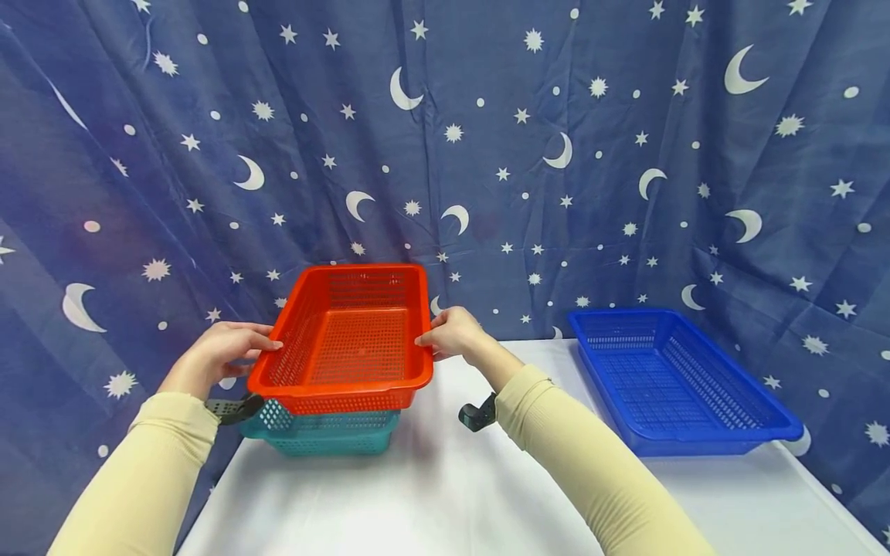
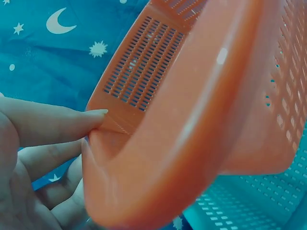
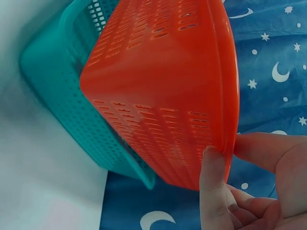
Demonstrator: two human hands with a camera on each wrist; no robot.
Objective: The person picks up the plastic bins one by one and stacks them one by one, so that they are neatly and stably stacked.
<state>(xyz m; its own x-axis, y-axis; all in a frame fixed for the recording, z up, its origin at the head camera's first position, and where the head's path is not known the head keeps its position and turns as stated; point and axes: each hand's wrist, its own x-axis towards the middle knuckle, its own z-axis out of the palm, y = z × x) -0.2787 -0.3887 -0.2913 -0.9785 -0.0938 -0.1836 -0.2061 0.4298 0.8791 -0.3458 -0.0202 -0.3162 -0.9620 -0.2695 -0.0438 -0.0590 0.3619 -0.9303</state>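
Observation:
An orange-red plastic basket [image 1: 361, 347] with slotted walls is held up by its two side rims. My left hand [image 1: 225, 351] pinches the left rim, thumb on the inside, as the left wrist view shows with the basket's rim [image 2: 192, 129] close up. On the opposite rim my right hand [image 1: 455, 333] has its thumb and fingers pinched over the edge. Beneath the red basket stands a teal basket [image 1: 327, 436], mostly hidden by it in the head view. The right wrist view shows the red basket's underside corner over the teal basket [image 3: 53, 62].
A blue basket [image 1: 667, 378] stands at the right of the white table [image 1: 445, 494]. Behind the table hangs a dark blue curtain [image 1: 487, 154] with white moons and stars. Dark wrist straps with cameras stick out below both sleeves.

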